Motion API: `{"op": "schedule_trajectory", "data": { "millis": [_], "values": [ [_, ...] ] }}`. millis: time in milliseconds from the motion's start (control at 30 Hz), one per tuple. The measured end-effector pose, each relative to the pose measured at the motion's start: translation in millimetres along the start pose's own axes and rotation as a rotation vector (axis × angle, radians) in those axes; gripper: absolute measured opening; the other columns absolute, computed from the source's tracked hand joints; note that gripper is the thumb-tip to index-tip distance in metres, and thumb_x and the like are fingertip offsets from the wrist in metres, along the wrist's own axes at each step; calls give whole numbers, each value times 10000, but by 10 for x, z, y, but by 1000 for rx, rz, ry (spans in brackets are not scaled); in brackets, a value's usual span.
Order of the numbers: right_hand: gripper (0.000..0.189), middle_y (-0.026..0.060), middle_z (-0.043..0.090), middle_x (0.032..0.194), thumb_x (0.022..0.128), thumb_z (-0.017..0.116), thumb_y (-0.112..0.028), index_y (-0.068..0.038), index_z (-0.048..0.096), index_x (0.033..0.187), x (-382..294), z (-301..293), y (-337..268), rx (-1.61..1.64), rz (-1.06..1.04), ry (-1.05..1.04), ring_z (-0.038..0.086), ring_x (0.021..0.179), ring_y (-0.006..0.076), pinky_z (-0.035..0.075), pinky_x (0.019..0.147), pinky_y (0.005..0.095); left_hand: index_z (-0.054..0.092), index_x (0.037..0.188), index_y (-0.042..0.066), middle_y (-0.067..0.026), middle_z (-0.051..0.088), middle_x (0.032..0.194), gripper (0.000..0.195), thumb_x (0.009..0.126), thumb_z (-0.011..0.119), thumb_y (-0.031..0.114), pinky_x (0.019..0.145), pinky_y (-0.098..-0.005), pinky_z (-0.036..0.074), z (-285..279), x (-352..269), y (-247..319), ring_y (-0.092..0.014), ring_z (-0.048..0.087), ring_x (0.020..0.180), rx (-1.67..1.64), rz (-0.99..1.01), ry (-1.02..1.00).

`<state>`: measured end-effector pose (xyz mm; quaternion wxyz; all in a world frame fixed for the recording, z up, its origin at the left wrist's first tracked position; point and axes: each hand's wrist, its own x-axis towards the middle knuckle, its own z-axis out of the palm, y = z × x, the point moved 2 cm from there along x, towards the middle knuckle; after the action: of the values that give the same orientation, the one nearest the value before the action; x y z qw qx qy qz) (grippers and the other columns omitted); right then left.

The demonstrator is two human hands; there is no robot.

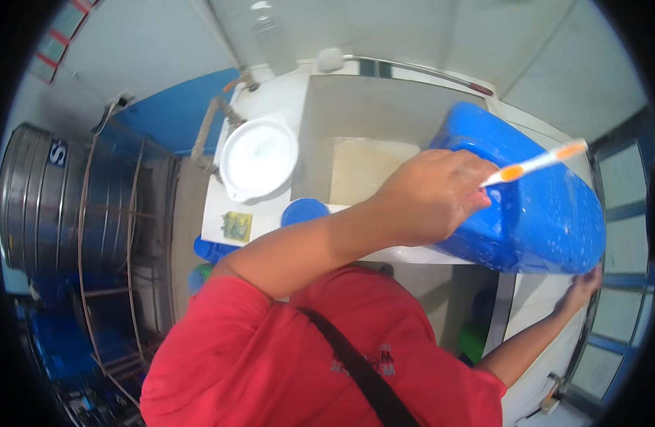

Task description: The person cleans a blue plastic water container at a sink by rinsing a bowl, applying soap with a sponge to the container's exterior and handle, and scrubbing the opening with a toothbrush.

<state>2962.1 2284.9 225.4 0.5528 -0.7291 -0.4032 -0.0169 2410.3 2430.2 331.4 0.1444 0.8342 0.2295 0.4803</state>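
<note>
A blue plastic water container point(541, 213), wet and spotted with suds, lies tilted over the right side of a sink point(354, 107) holding cloudy water. My left hand point(439, 195) reaches across and grips a white and orange toothbrush point(541, 163) at the container's near side. The brush's bristle end is hidden by my fingers. At the container's lower right end, my right hand point(588, 285) holds its edge, with most of the fingers out of sight behind it.
Left of the sink are a white plastic tub point(259, 160), a yellow-green scouring sponge point(236, 226) and a round blue lid point(304, 212). Behind lie a long-handled brush point(413, 69) and a clear bottle point(271, 40). Taps point(231, 109), a metal rack point(87, 240) and a steel tank point(44, 197) stand left.
</note>
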Motion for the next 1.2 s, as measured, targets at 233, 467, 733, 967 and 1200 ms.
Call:
{"op": "schedule_trajectory", "data": {
  "millis": [233, 467, 733, 967, 1200],
  "values": [
    [504, 155, 574, 1364, 950, 635, -146, -12, 497, 1416, -700, 1020, 558, 236, 370, -386, 588, 1182, 249, 497, 975, 377, 661, 1164, 29, -139, 631, 1121, 244, 1063, 526, 206, 906, -397, 505, -471, -271, -428, -276, 632, 1025, -103, -401, 115],
    [400, 140, 628, 1298, 969, 603, -151, -1, 572, 1339, -893, 884, 458, 247, 259, -144, 624, 1112, 233, 515, 913, 353, 663, 1130, 14, -236, 639, 1180, 330, 1026, 511, 288, 1012, -483, 450, -2294, -2041, -1397, -402, 584, 1149, 680, -1067, -347],
    [342, 42, 651, 991, 1019, 609, -206, 1, 603, 1292, -856, 1634, -1193, 1, 165, -314, 567, 840, 110, 475, 728, 276, 624, 1337, 40, -198, 622, 1318, 440, 1003, 629, 327, 1093, -436, 432, -1679, -1024, -1721, -364, 568, 1265, 333, -606, -218],
    [372, -45, 561, 785, 1010, 674, -310, -32, 621, 1253, -898, 2266, -1581, 231, 298, -585, 457, 616, 47, 367, 545, 230, 629, 1298, 17, -201, 679, 1213, 499, 975, 629, 397, 1010, -424, 488, -64, 133, -3284, -327, 641, 1117, 131, -771, -175],
    [497, -57, 448, 692, 1023, 653, -314, -91, 491, 1437, -802, 2335, -1437, 431, 484, -586, 411, 513, 44, 306, 462, 214, 714, 901, 26, -117, 728, 884, 309, 938, 663, 328, 808, -361, 542, 238, 458, -3576, -231, 699, 865, -323, -1028, -128]
  ]
}}
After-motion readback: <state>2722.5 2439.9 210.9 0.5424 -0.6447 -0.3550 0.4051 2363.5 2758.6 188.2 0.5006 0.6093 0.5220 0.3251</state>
